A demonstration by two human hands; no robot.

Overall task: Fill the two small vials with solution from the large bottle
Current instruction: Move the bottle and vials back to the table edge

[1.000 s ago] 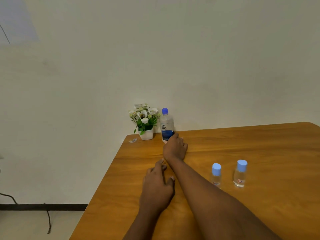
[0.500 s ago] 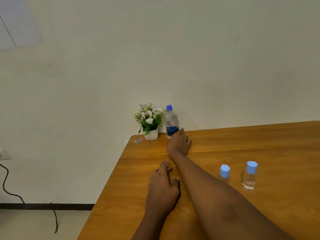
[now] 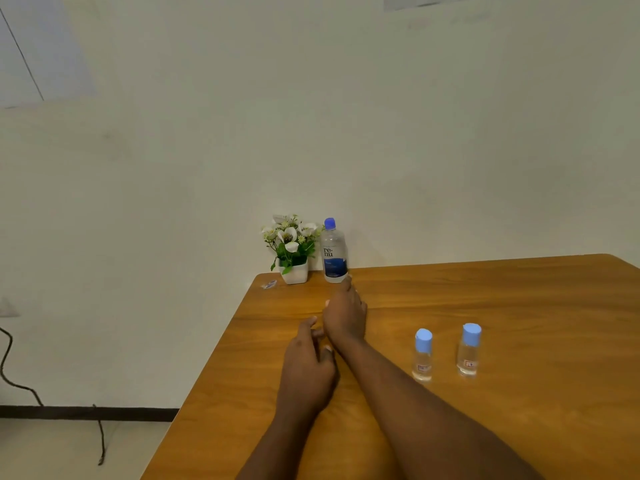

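My right hand [image 3: 344, 315] is right by the large bottle [image 3: 334, 252] and my left hand [image 3: 308, 370] farther off, both empty with loose fingers. I'd grip mid-label, clear of the flower pot [image 3: 294, 271] beside it.

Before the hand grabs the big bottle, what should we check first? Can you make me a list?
1. Large bottle upright with its blue cap on: ok.
2. Right hand gripping the bottle: not ok; its fingers only reach the base.
3. Left hand free to help: ok, it rests open on the table.
4. Both vials standing: ok, left vial and right vial.
5. Vial caps off for filling: not ok, both are on.
6. Flower pot clear of the bottle: cannot tell; they stand very close.
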